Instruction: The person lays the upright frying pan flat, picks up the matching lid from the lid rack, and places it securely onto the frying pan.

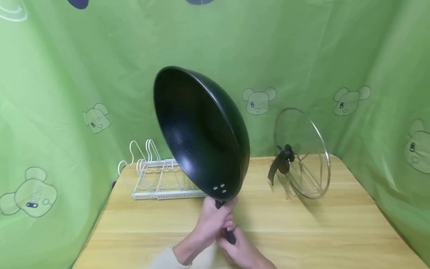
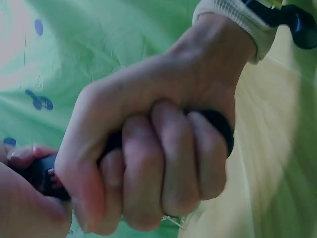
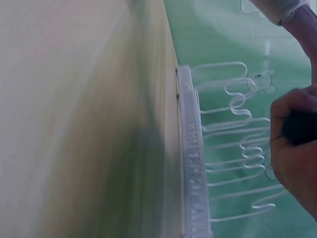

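Note:
A large black wok [image 1: 201, 130] is held up over the table, tilted on its side with its dark inside facing left. Small rivets show near its handle. My left hand [image 1: 211, 216] grips the black handle [image 2: 49, 176] close to the wok's rim. Lower down, my right hand [image 1: 243, 249] holds the end of the handle. The left wrist view shows the right hand [image 2: 153, 129] with its fingers curled round the handle, while part of the left hand [image 2: 29, 203] enters from the left edge.
Behind the wok, a white wire rack [image 1: 168, 194] stands at the table's back left, partly covered. To the right, a glass lid [image 1: 305, 138] with a black knob [image 1: 286, 157] leans upright on a wire stand. Green printed cloth [image 1: 302, 56] surrounds the wooden table [image 1: 319, 231].

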A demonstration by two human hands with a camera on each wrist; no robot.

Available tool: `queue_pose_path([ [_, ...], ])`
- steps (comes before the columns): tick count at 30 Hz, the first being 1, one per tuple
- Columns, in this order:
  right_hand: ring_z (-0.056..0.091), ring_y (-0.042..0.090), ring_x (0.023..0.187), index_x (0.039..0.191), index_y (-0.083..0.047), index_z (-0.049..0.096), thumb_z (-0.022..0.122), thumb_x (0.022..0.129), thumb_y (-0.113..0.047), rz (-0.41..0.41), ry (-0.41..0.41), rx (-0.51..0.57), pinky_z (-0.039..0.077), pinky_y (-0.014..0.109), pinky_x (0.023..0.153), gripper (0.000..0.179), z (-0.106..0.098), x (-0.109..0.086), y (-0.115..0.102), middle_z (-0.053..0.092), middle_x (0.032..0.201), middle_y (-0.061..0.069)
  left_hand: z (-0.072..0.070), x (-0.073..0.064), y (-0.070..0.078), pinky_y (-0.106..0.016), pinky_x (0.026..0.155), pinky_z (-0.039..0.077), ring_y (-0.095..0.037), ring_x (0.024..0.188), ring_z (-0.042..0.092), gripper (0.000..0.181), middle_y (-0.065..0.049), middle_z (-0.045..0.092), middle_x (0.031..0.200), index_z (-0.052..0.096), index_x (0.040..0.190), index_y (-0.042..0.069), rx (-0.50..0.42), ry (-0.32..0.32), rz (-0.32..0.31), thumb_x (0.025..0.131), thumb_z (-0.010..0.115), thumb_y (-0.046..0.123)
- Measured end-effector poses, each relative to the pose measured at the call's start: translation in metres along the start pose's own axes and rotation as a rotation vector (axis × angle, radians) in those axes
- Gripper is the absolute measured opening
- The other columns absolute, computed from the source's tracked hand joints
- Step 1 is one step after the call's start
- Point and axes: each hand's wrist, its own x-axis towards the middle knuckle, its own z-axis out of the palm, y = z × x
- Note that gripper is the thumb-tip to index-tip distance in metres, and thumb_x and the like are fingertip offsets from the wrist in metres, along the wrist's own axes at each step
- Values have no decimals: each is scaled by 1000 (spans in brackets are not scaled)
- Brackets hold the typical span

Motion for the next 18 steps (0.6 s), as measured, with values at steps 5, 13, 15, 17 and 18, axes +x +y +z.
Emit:
queue_pose_path([
  [5,43,-5,56,72,-12,59,67,91,2,-130,169,-210,42,18,48,25,-2,3,1,50,63,-12,7,-1,-4,-17,43,35,-4,43,37,31,8,40,52,46,75,13,-1,84,69,100,64,13],
  [13,49,0,60,74,-7,62,70,87,-1,113,208,-172,48,24,58,16,11,4,-2,53,67,-10,8,-3,-14,-19,38,35,-6,41,39,28,6,42,51,45,70,11,71,183,170,93,54,-2],
  [15,52,1,66,78,-6,63,68,89,-1,89,180,-143,50,25,63,14,14,5,0,55,71,-9,7,-4,-14,-19,36,33,-6,39,39,27,5,42,51,46,70,10,94,188,198,91,49,-6],
  [17,53,1,70,80,-6,64,67,91,-1,49,172,-129,51,26,66,12,17,4,3,56,73,-10,7,-4,-14,-19,35,32,-6,38,39,26,5,43,50,47,71,10,124,179,224,90,47,-8],
  [18,53,1,72,82,-6,64,66,91,0,26,180,-124,52,26,67,11,19,4,5,57,74,-10,7,-4,-14,-19,35,33,-6,37,39,26,5,43,50,48,71,9,140,170,233,89,46,-9],
])
